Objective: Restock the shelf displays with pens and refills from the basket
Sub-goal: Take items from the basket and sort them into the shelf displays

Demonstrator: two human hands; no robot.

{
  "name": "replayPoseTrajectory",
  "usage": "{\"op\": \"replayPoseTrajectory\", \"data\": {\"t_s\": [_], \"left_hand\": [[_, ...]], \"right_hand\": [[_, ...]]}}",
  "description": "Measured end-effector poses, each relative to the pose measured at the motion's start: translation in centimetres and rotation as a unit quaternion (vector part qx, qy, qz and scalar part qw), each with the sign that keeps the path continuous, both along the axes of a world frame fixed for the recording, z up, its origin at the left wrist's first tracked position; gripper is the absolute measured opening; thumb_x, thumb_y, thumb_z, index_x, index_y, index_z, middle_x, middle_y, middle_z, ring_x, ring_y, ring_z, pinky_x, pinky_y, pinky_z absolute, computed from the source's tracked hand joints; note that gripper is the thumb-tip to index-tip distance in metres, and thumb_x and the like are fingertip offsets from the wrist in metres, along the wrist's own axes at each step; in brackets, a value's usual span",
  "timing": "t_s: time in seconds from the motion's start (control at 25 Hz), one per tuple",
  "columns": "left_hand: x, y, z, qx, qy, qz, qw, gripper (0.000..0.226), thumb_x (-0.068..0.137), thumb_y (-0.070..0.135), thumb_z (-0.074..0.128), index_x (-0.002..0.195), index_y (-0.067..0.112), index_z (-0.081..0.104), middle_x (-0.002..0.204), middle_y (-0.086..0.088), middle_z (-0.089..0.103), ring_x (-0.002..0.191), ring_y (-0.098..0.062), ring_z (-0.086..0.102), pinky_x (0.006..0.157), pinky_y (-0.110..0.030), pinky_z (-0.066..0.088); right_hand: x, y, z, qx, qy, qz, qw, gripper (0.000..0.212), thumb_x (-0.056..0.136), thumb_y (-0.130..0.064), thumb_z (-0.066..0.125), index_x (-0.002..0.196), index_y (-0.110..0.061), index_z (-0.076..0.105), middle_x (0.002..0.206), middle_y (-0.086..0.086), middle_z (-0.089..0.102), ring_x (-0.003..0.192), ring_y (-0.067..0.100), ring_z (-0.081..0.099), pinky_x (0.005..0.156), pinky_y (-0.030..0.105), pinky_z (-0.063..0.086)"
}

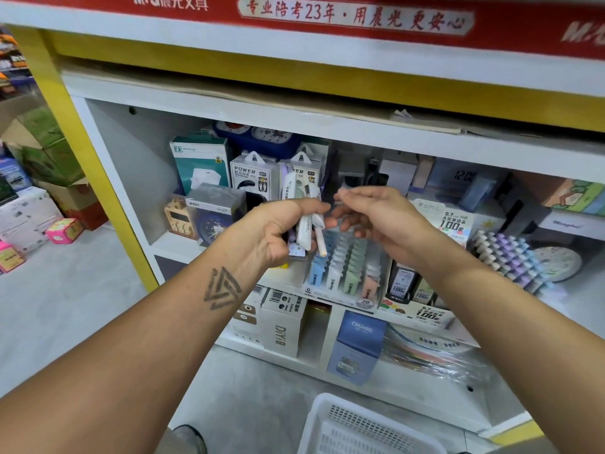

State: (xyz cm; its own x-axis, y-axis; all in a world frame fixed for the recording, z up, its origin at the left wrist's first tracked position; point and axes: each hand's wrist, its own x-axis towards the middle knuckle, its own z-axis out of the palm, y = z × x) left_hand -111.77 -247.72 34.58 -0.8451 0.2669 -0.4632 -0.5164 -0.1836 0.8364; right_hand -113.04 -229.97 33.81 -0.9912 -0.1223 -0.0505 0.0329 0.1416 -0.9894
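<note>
White pens point(307, 221) in left hand point(275, 231) grip, right hand point(370, 211) loosely curled beside

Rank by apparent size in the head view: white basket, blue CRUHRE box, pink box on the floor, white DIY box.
1. white basket, though it is nearest the camera and cropped
2. blue CRUHRE box
3. white DIY box, close to the CRUHRE box, so unsure
4. pink box

basket point(343, 430): below the hands, its near part cut off by the bottom edge.
pens point(307, 224): lower ends hidden inside the left hand point(278, 231); count unclear.
refill rack point(347, 263): top rows hidden behind both hands.
right hand point(370, 211): fingertips blurred.
</note>
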Motion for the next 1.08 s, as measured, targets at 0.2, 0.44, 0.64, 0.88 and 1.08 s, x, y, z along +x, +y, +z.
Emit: {"op": "replayPoseTrajectory", "data": {"t_s": [0.2, 0.44, 0.64, 0.88, 1.08], "left_hand": [[1.1, 2.2, -0.4, 0.019, 0.015, -0.089, 0.996, 0.012, 0.091, 0.019, 0.067, 0.095, 0.008, 0.068, 0.088, -0.011, 0.070, 0.048, -0.011, 0.061, 0.039, -0.017, 0.043], [1.2, 3.5, -0.7, 0.040, 0.000, -0.102, 0.994, 0.022, 0.085, 0.023, 0.070, 0.101, 0.008, 0.070, 0.081, -0.013, 0.073, 0.044, -0.009, 0.049, 0.037, -0.016, 0.039], [0.5, 3.5, -0.8, 0.032, -0.005, -0.076, 0.997, 0.010, 0.090, 0.016, 0.065, 0.093, 0.006, 0.066, 0.070, -0.012, 0.070, 0.041, -0.010, 0.049, 0.037, -0.015, 0.038], [0.3, 4.0, -1.1, -0.010, 0.023, -0.030, 0.999, 0.011, 0.085, 0.014, 0.071, 0.089, 0.005, 0.066, 0.070, -0.009, 0.062, 0.043, -0.012, 0.047, 0.036, -0.017, 0.040], [0.2, 4.1, -1.1, 0.011, 0.037, 0.005, 0.999, 0.008, 0.089, 0.012, 0.068, 0.089, 0.006, 0.063, 0.069, -0.014, 0.072, 0.041, -0.014, 0.050, 0.037, -0.016, 0.041]], "right_hand": [[2.0, 0.9, 0.9, -0.069, -0.029, 0.008, 0.997, 0.018, 0.087, -0.018, 0.077, 0.098, -0.004, 0.074, 0.072, 0.008, 0.068, 0.056, 0.015, 0.061, 0.047, 0.021, 0.045], [1.9, 3.4, 1.4, -0.149, -0.044, -0.053, 0.987, 0.022, 0.082, 0.007, 0.073, 0.103, 0.007, 0.066, 0.075, 0.014, 0.067, 0.055, 0.013, 0.059, 0.051, 0.019, 0.049], [2.1, 4.6, 1.2, -0.097, -0.003, -0.053, 0.994, 0.026, 0.083, 0.008, 0.072, 0.109, 0.003, 0.069, 0.093, 0.024, 0.074, 0.061, 0.014, 0.065, 0.055, 0.018, 0.054], [2.5, 5.0, 0.3, -0.189, -0.083, 0.020, 0.978, 0.033, 0.077, 0.007, 0.074, 0.110, 0.004, 0.072, 0.101, 0.021, 0.075, 0.079, 0.017, 0.071, 0.071, 0.020, 0.059], [2.0, 4.9, 0.4, -0.194, -0.074, 0.021, 0.978, 0.029, 0.091, 0.007, 0.061, 0.118, 0.002, 0.069, 0.105, 0.017, 0.075, 0.093, 0.025, 0.071, 0.083, 0.033, 0.060]]}}
